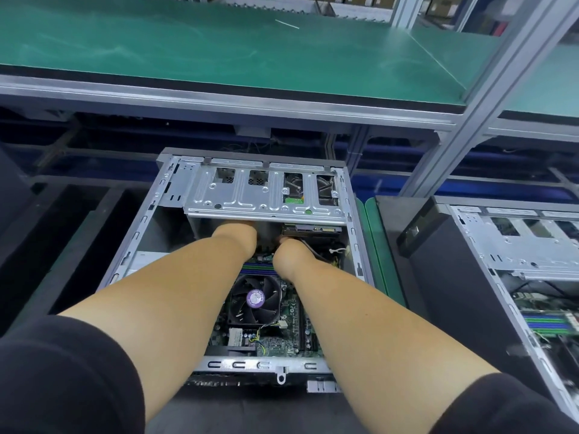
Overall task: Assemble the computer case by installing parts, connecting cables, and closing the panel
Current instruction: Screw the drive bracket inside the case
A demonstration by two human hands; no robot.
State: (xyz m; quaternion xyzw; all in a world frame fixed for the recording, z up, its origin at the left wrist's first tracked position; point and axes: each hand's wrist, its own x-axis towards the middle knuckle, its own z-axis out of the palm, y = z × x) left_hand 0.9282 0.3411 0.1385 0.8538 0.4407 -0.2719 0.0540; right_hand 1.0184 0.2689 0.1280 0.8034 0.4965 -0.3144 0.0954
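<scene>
Both hands reach under the drive cage (263, 195): left hand (235, 234) and right hand (289, 250) have fingers hidden beneath it, so grip can't be told; prob. working a cable or connector near the drive (310, 228) mounted there. Computer case (141, 227) lies on its side, open face up, w/ side panel off, giving access from above. Motherboard (282, 339) w/ CPU fan (255, 299) sits below the wrists. 2nd open case (517, 245) waits at right; green-topped bench (219, 51) behind.
</scene>
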